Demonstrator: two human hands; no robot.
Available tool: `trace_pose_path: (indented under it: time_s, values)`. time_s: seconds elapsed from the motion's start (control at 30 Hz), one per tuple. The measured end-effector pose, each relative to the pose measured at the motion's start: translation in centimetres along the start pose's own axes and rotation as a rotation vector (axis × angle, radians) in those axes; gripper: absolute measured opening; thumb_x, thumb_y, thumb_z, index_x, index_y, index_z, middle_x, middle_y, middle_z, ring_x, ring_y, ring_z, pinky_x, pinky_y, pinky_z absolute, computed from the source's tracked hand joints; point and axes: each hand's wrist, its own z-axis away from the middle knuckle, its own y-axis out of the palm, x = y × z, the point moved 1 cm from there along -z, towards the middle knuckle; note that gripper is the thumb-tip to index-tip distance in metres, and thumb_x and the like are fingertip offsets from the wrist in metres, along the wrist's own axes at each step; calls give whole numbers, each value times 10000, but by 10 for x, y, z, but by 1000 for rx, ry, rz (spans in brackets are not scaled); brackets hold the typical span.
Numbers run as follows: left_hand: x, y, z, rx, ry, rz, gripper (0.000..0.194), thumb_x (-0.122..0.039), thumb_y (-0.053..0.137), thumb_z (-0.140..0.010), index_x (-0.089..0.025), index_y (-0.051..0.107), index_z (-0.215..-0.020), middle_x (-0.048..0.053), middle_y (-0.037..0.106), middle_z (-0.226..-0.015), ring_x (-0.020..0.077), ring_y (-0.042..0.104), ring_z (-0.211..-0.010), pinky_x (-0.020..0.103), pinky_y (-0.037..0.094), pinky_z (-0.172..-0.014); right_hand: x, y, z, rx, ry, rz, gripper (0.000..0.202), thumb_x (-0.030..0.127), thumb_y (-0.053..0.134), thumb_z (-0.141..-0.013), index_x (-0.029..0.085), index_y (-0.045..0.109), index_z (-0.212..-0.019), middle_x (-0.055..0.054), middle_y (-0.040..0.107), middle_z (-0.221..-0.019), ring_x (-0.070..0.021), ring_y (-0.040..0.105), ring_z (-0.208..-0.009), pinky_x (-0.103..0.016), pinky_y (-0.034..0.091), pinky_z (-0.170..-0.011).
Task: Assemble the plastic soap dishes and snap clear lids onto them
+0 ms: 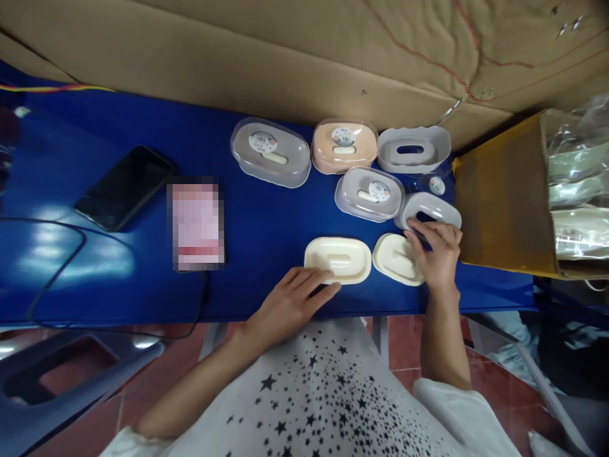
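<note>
Near the table's front edge lies a cream oval dish [345, 259], with the fingertips of my left hand [302, 292] at its lower left rim. That hand is open, its fingers spread. A second cream oval piece [397, 257] sits just to the right. My right hand [435, 251] reaches over it to a grey oval piece with a slot [435, 206], thumb and fingers closed at its near edge. Behind are a grey lidded box [368, 203], a peach lidded box [345, 155], another grey lidded box [271, 162] and a scalloped grey frame [416, 143]. A clear lid [421, 184] lies between the grey pieces.
A cardboard box [504, 197] with plastic-wrapped pieces stands at the right. On the left of the blue table [266, 222] lie a black phone [124, 188], a blurred-out pink object [196, 222] and a black cable [59, 273]. Brown cardboard [228, 63] lines the back.
</note>
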Motion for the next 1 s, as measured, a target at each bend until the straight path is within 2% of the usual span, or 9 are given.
trace_pose_path:
  time_s: [0.13, 0.2, 0.33, 0.4, 0.5, 0.63, 0.73, 0.87, 1.0]
  values:
    - [3, 0, -13, -23, -187, -34, 545, -230, 722, -1044, -224, 541, -1558, 237, 560, -1617, 395, 569, -1481, 565, 503, -1146, 31, -15, 15, -155, -31, 2, 265, 371, 663, -1080, 289, 786, -1300, -72, 755, -1026, -265, 715, -960, -465, 525, -958]
    - [9, 0, -18, -31, -258, -15, 707, -328, 753, -1034, -212, 429, -1652, 272, 462, -1693, 430, 488, -1556, 601, 460, -1195, 55, -24, 26, -205, -94, -46, 363, 290, 715, -1051, 355, 729, -1409, -49, 738, -1016, -261, 713, -942, -455, 536, -931]
    - [19, 0, -17, -6, -280, 41, 790, -366, 715, -1061, -249, 301, -1725, 242, 513, -1672, 396, 559, -1494, 578, 451, -1192, 105, -24, 43, -45, -236, -196, 651, 214, 750, -1026, 460, 558, -1597, -11, 741, -1026, -247, 720, -946, -451, 548, -976]
    - [21, 0, -15, -1, -271, 63, 807, -357, 706, -1068, -253, 268, -1739, 235, 547, -1645, 383, 585, -1466, 559, 467, -1167, 124, -16, 45, 26, -301, -261, 659, 197, 738, -1036, 434, 538, -1617, -1, 757, -1027, -229, 726, -963, -438, 546, -1006]
    - [21, -2, -10, -18, -248, 76, 840, -337, 715, -1063, -255, 238, -1749, 249, 508, -1672, 386, 566, -1489, 547, 493, -1145, 144, -5, 44, 76, -394, -325, 543, 164, 709, -1058, 373, 610, -1550, 9, 787, -1042, -199, 729, -1007, -405, 555, -1002]
    - [23, -6, -2, -20, -214, 63, 733, -284, 717, -1056, -261, 360, -1696, 257, 412, -1734, 398, 506, -1551, 594, 476, -1198, 160, 0, 41, 86, -458, -370, 406, 162, 704, -1066, 270, 694, -1457, -24, 807, -1070, -197, 715, -1060, -379, 581, -951]
    - [26, -8, 4, -15, -210, 57, 646, -211, 711, -1045, -244, 456, -1637, 255, 424, -1729, 395, 499, -1563, 623, 454, -1234, 167, -1, 40, 151, -490, -341, 412, 156, 673, -1079, 262, 694, -1476, -36, 811, -1132, -200, 709, -1107, -379, 588, -979]
    - [31, -10, 8, -19, -227, 70, 717, -217, 763, -1009, -239, 453, -1655, 240, 506, -1679, 400, 568, -1499, 625, 482, -1220, 168, -2, 40, 205, -545, -284, 423, 117, 644, -1077, 272, 710, -1465, -43, 804, -1291, -213, 690, -1275, -398, 565, -1107]
    - [33, -13, 9, 8, -186, 48, 714, -213, 764, -1008, -272, 461, -1651, 237, 429, -1735, 421, 560, -1500, 658, 495, -1201, 167, 1, 42, 220, -586, -281, 433, 110, 671, -1059, 267, 717, -1460, -41, 782, -1399, -221, 673, -1372, -409, 574, -1150]
